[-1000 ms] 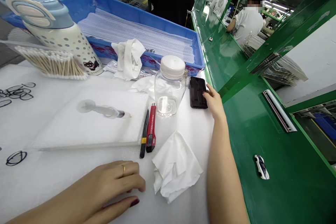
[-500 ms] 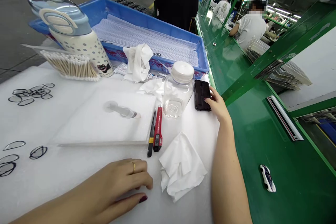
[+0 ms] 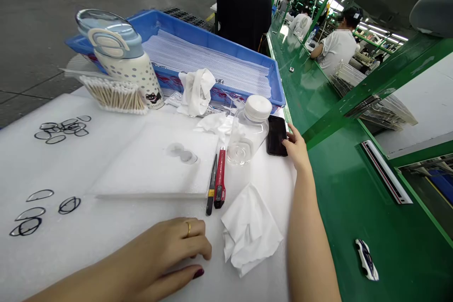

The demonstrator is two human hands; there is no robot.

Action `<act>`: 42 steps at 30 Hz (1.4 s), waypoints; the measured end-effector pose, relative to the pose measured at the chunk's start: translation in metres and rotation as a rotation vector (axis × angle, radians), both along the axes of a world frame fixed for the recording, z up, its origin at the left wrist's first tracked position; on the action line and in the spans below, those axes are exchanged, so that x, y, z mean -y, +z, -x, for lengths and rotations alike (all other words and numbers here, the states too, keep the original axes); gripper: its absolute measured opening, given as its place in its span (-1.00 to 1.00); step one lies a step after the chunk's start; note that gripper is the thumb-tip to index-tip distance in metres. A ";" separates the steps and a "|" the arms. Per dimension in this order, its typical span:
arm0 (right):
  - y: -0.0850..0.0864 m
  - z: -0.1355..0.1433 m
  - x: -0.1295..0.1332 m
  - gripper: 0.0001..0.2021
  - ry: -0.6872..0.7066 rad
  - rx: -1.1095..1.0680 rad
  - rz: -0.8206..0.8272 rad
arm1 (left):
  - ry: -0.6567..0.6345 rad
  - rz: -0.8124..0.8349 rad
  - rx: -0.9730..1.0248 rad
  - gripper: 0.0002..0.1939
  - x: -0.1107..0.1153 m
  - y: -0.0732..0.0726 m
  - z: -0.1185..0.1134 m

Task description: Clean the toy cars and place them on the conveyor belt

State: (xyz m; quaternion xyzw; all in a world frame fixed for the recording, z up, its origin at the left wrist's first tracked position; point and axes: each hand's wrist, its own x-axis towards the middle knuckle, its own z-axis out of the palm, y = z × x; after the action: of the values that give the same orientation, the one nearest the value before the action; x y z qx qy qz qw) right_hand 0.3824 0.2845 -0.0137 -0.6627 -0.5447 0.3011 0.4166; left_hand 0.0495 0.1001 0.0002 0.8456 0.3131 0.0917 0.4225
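Phone [image 3: 277, 136], glossy and rectangular, touches the spread right fingers [image 3: 296, 135]; left fingers [image 3: 198, 246] curl, slightly parted.

the palm of your left hand [image 3: 177, 252] is hidden beneath it, and the bottom edge cuts off both your forearms [image 3: 309, 240]. your right hand [image 3: 296, 148] covers part of the phone [image 3: 277, 137]. the bottle [image 3: 129, 73] hides some of the blue tray [image 3: 191, 35]; its lettering is too small for you to read.

The right hand [image 3: 296, 147] touches the near edge of a dark phone [image 3: 276, 135] — a clear jar [image 3: 247, 134] stands just beside it. The left hand [image 3: 179, 251] lies half-curled near a crumpled white tissue [image 3: 252, 231] — tweezers [image 3: 212, 184] and a red cutter [image 3: 220, 174] lie beyond.
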 end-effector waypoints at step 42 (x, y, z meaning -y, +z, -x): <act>0.009 0.010 0.007 -0.50 -0.066 0.143 0.012 | -0.001 -0.078 0.017 -0.83 -0.003 0.013 -0.009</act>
State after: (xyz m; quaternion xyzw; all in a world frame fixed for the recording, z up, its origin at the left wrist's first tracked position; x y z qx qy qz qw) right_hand 0.3723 0.2775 -0.0048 -0.7025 -0.5493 0.2423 0.3821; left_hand 0.0588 0.1026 0.0129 0.8608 0.3052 0.1111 0.3918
